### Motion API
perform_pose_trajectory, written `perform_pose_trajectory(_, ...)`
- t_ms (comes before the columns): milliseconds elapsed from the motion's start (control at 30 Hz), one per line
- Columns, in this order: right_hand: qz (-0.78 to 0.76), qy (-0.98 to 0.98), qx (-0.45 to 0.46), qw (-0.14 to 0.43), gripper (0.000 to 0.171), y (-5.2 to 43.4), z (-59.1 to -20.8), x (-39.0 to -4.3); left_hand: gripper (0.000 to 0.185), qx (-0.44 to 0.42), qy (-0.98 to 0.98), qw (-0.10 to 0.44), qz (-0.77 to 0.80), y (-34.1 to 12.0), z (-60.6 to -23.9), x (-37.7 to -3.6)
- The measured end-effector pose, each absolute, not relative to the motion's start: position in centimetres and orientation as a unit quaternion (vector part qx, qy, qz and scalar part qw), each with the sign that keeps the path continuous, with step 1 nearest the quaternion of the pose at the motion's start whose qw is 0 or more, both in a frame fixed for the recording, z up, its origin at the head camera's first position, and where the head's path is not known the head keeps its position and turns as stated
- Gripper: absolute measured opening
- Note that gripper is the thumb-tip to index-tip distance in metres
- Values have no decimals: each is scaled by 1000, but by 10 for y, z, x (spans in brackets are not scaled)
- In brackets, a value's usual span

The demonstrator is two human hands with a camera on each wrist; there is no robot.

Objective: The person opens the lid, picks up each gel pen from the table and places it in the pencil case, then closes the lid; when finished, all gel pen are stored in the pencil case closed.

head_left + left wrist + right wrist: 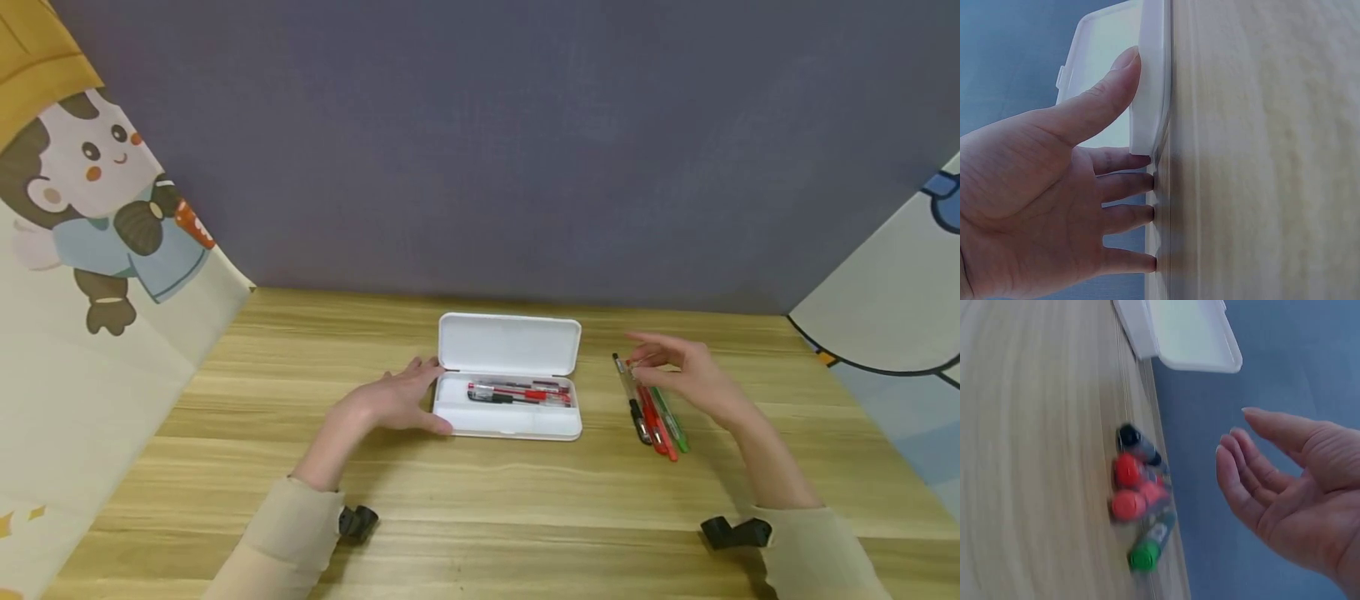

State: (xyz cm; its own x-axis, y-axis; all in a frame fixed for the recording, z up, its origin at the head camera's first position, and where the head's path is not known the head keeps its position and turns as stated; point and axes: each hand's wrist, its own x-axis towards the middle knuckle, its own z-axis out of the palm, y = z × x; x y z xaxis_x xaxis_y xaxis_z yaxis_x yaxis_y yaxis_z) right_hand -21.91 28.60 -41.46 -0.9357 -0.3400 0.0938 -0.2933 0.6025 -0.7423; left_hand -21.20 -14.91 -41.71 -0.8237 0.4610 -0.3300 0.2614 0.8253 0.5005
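A white pencil case lies on the table with its lid raised at the back. Inside its rear part are several pens, red ones and a black one. My left hand rests at the case's left end, fingers spread; in the left wrist view its thumb touches the case. Over the loose pens to the right hovers my right hand, fingers loosely bent, with nothing in them. Beneath it lie a black pen, a red pen, a coral-pink pen and a green pen.
The wood-grain table ends at a grey-blue panel behind the case. A cartoon-printed panel stands on the left, and another printed panel on the right. Black devices are worn at both wrists.
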Motion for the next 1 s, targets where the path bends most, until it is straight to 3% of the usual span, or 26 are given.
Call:
perform_pose_trajectory(233,-373,919,-125,30,65,309,-419,-221,100,195,928,226,224,-148,-418,-212)
perform_pose_trajectory(600,-384,899,-103,181,93,317,-424,-226,103,191,929,229,220,-148,-417,-212)
perform_pose_trajectory(1000,-358,908,-85,198,91,310,-423,-226,103,193,929,225,222,-149,-419,-213)
